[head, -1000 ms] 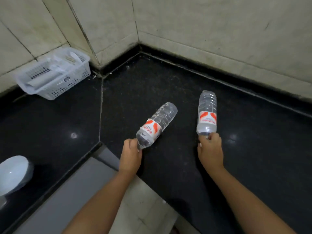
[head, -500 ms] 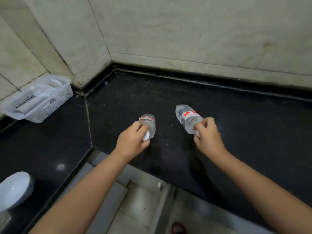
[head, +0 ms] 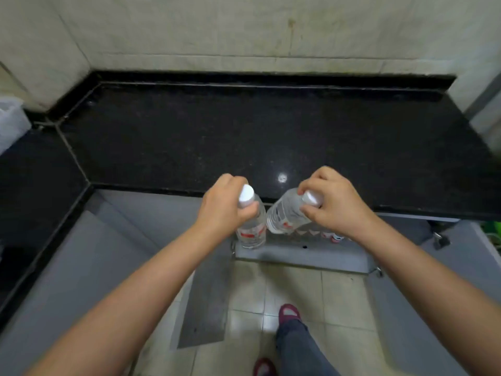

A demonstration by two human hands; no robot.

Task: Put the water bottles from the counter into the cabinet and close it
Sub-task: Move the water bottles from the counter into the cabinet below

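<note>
Two bottles: carried, one per hand, clear of the counter (head: 271,137) and held out over the open cabinet below its front edge.
Far left: white perforated basket (head: 9,123), cut off at frame edge, resting on the side run of counter.
Left hand (head: 225,207): fingers curled round the neck of the left bottle (head: 250,226), just under the white cap; hung nearly upright, likely so as to be lowered base first.
Left bottle: clear ribbed plastic, cylindrical, red-and-white label near the bottom.
Right hand (head: 333,204): wrapped round the cap end of the right bottle (head: 284,215); tilted, base pointing down and left, almost touching the other bottle.
Right bottle: same clear plastic, label partly visible, white cap between the fingers.
Cabinet (head: 303,253): grey, smooth shelf edge; row of small capped containers (head: 329,236) along it, too small to identify; grey door (head: 203,299) swung open at left.
Counter: black speckled polished stone, glossy, cleared of bottles.
Progress: judged mid-transfer; placing and closing not yet done.
</note>
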